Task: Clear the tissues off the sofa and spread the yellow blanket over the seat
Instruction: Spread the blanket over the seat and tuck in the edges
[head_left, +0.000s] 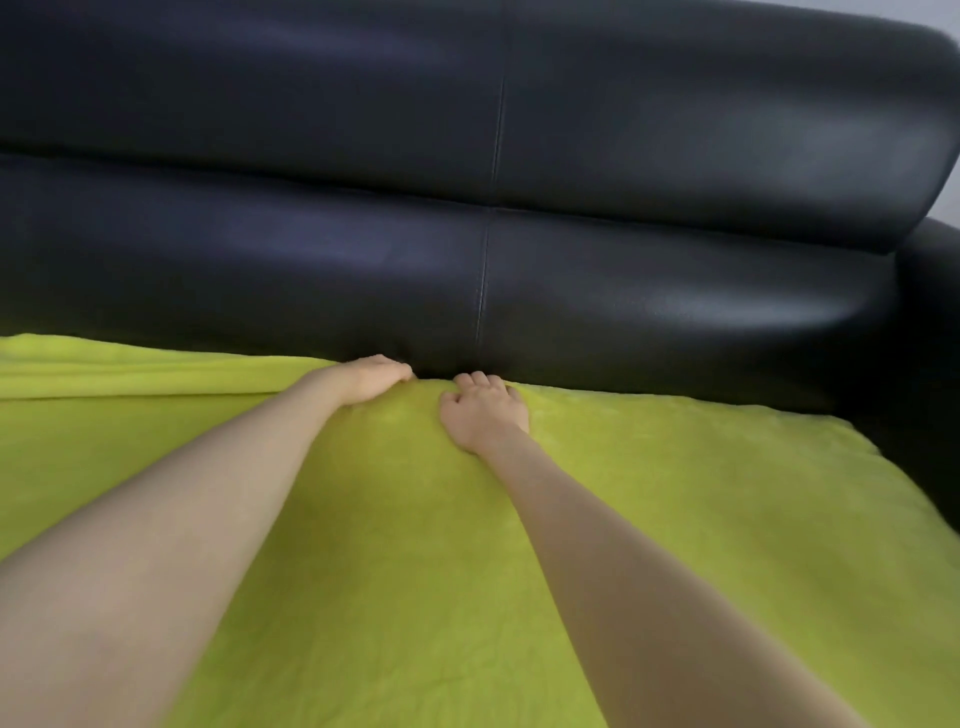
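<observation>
Blanket (623, 519), fuzzy yellow-green, flat over sofa (623, 182) seat, back edge in both hands' curled grip (371, 379) (485, 415)

The blanket (649, 519) lies over the sofa (675, 182) seat; both hands rest side by side at its back edge, left hand (371, 379) left of right hand (485, 415).
</observation>
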